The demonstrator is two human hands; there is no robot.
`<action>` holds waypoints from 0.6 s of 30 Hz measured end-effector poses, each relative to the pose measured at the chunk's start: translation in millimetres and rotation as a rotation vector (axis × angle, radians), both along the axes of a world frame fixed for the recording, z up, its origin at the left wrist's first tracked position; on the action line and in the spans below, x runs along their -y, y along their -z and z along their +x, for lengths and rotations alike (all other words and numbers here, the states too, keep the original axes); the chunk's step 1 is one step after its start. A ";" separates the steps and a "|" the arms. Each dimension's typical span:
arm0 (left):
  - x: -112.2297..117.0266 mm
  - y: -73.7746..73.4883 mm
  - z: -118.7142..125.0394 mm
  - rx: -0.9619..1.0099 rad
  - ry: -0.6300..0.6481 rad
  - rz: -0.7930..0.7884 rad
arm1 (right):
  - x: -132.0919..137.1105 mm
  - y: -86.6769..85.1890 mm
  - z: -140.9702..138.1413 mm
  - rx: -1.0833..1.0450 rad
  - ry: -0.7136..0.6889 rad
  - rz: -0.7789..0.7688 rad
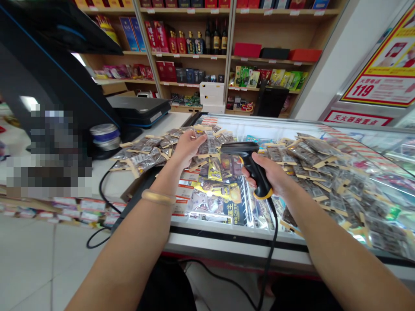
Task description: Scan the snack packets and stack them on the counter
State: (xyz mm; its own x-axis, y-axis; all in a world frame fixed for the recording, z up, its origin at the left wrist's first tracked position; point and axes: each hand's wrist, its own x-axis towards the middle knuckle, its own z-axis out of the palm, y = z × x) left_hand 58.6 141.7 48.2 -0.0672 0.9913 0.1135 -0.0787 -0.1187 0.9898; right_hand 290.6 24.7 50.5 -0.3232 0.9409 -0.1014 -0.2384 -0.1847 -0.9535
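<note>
My right hand (270, 172) is wrapped round the handle of a black and yellow barcode scanner (241, 148), whose head points left and whose cable hangs down over the counter's edge. Between the thumb and fingers of my left hand (189, 149) is a small clear snack packet (207, 144) with a barcode label, just left of the scanner head. More such packets (147, 155) lie heaped beneath and left of this hand. Another large pile of packets (337, 185) spreads over the glass to the right, partly hidden by my right forearm.
The glass-topped freezer (235, 226) has bagged goods showing inside. At left stand a black checkout terminal (61, 82), a weighing scale (139, 110) and a roll of tape (104, 136). Shelves (191, 56) with bottles and boxes line the back. A black cable (103, 190) loops at the counter's left.
</note>
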 end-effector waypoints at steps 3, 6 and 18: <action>-0.1 -0.8 -1.9 -0.085 0.050 -0.035 | 0.6 -0.8 -2.1 0.021 0.004 -0.006; 1.4 -3.1 -1.9 -0.093 0.068 -0.035 | 0.4 -0.3 -2.2 0.029 0.004 -0.012; 1.8 -1.9 -2.9 -0.073 0.092 -0.011 | -0.1 1.6 -2.3 0.024 0.005 0.010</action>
State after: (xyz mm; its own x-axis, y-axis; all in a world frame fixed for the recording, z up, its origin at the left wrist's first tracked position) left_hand 55.7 139.9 50.1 0.0322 0.9941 0.1034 -0.0169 -0.1029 0.9946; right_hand 288.3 24.8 48.9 -0.3159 0.9435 -0.0999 -0.2159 -0.1740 -0.9608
